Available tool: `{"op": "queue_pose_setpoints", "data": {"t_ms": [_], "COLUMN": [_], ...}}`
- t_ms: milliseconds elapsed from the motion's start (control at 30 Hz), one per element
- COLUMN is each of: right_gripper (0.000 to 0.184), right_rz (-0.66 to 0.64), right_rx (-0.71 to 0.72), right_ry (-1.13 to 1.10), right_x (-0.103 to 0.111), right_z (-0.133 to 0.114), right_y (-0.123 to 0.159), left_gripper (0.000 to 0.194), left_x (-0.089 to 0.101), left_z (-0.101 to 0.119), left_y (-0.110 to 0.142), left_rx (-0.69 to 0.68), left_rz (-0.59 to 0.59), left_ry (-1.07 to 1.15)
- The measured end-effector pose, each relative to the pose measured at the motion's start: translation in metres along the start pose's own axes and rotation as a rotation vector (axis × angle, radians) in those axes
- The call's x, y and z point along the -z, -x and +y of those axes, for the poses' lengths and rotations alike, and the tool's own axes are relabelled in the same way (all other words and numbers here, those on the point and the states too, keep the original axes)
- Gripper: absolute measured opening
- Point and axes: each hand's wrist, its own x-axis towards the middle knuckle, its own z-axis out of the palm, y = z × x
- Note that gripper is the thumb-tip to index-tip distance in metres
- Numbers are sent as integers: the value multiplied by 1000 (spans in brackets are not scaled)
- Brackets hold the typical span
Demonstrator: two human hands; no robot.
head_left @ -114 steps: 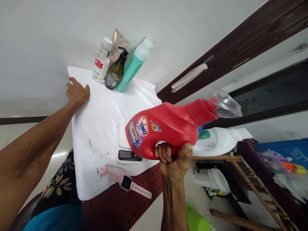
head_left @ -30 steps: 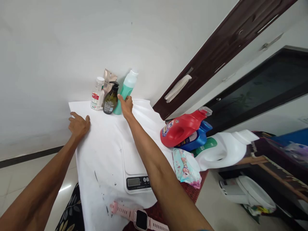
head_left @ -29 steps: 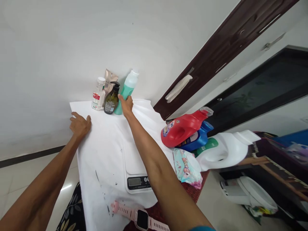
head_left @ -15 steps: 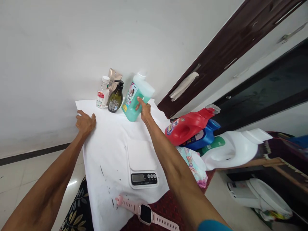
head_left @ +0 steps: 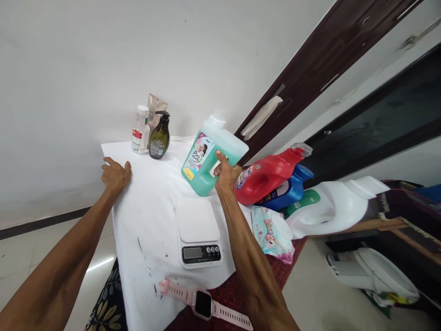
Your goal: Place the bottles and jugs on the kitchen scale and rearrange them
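Note:
My right hand (head_left: 225,172) is wrapped round the handle of a green detergent bottle (head_left: 199,174) with a white cap. The bottle leans to the right just behind a white kitchen scale (head_left: 198,223); whether its base touches the cloth I cannot tell. At the left edge of the white cloth (head_left: 144,197) rests my left hand (head_left: 116,174), fingers apart and holding nothing. Behind it stand a clear bottle (head_left: 140,133) with a white cap, a dark green pump bottle (head_left: 160,140) and a beige tube (head_left: 155,108).
To the right lie a red detergent bottle (head_left: 265,177), a blue bottle (head_left: 292,188), a white jug (head_left: 341,211) and a wipes pack (head_left: 272,234). A pink smartwatch (head_left: 203,304) lies in front of the scale. A white wall (head_left: 103,69) rises behind the table.
My right hand has moved the green detergent bottle right and towards me, away from the pump bottle. My left hand stays at the cloth's left edge. The view has shifted slightly.

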Motion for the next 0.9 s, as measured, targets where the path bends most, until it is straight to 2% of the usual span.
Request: {"op": "queue_pose_setpoints", "data": {"t_ms": [100,200,367,467,567,700,900], "right_gripper": [61,64,65,66,65,66,68], "right_rz": [-16,-45,-81,-108,-132,-154,-173], "right_rx": [35,82,155,164,121,32,-27], "right_ry": [15,2,-37,-66,-80,-84,-99], "right_x": [15,38,70,84,95,102,106], "right_z": [-15,-40,-91,-109,-112,-101,-85], "right_y": [6,15,43,61,77,92,98], "left_gripper": [99,100,99,99,98,98,98], "left_x": [-2,-7,-10,-8,-4,-2,-3], "left_z": [0,-2,-2,1,3,5,6], "left_y": [-1,-3,-5,-5,-4,-1,1], "left_rx": [-5,-22,2,21,24,32,27], "left_rz": [10,40,42,18,-5,-15,17], "left_ry": [-17,-45,-68,-56,-52,-56,-71]}}
